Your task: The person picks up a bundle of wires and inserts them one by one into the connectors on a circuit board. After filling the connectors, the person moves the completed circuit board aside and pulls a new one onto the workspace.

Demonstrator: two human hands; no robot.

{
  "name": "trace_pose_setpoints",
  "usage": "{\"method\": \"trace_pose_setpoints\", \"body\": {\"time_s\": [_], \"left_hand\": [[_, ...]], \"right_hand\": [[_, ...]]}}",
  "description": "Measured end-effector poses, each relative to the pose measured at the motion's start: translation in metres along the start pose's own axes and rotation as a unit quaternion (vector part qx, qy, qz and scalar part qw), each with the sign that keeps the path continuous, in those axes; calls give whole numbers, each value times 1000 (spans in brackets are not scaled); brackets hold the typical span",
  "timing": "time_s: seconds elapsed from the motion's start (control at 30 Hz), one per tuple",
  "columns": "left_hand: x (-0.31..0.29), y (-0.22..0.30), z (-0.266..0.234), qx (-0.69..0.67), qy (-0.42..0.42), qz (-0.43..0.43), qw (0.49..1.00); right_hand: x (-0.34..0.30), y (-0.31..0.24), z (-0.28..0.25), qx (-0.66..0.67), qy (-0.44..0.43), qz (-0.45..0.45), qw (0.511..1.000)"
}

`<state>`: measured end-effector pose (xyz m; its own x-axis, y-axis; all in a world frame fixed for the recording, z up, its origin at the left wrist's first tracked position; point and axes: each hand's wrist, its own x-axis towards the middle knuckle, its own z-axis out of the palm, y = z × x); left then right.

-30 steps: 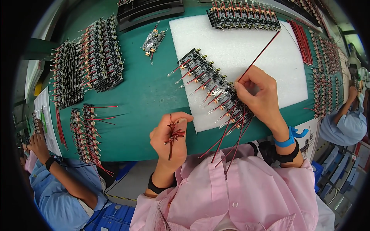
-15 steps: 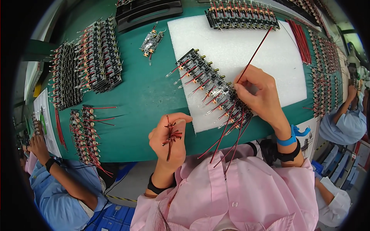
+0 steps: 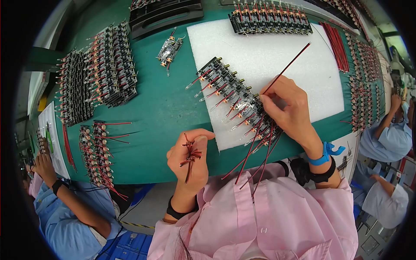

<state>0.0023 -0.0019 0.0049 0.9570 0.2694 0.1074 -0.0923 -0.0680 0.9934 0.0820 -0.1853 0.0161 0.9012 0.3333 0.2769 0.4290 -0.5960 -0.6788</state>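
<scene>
My left hand (image 3: 187, 159) is closed round a bundle of short red and black wires (image 3: 190, 155), whose ends stick out by the thumb. In my right hand (image 3: 288, 106), thumb and fingers pinch one red and black wire (image 3: 291, 62) that slants up to the right. That hand is over the right side of a slanting row of joined circuit boards (image 3: 236, 93), which carry small clear LEDs and short red wires. Several longer red and black wires (image 3: 260, 167) trail from the row's near end toward my pink shirt. My right fingertips partly hide the boards.
A white foam sheet (image 3: 329, 82) lies under the row on the green table (image 3: 164, 117). Another board row (image 3: 271, 21) is at its far edge, beside red wires (image 3: 334, 43). Stacked boards (image 3: 115, 65) stand left; a loose pair (image 3: 169, 51) lies nearer the middle. Co-workers sit on both sides.
My right hand has shifted slightly left, and its wire's upper end has dipped down and right. My left hand keeps its bundle almost in place. A co-worker's arm at the right has moved.
</scene>
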Motion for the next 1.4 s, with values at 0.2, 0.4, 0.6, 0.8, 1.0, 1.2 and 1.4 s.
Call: {"method": "trace_pose_setpoints", "body": {"time_s": [0.2, 0.4, 0.6, 0.8, 1.0, 1.2, 1.4], "left_hand": [[0, -1, 0, 1, 1, 3, 1000], [0, -2, -1, -1, -7, 10, 1000], [2, 0, -1, -68, 19, -11, 997], [17, 15, -3, -274, 30, -132, 952], [31, 17, -14, -421, -71, -172, 888], [42, 38, 6, -483, -73, -169, 856], [51, 52, 17, -451, -102, -86, 883]], "right_hand": [[-1, 2, -1, -21, 0, -40, 999], [-2, 0, -1, -47, 3, -55, 997], [-5, -3, -4, -31, -8, -54, 998], [-8, -10, -8, -81, -15, -106, 991], [3, -16, -28, -12, -29, -65, 997], [32, -64, -32, 134, -68, -64, 987], [57, -81, -4, 139, -174, -112, 968]]}}
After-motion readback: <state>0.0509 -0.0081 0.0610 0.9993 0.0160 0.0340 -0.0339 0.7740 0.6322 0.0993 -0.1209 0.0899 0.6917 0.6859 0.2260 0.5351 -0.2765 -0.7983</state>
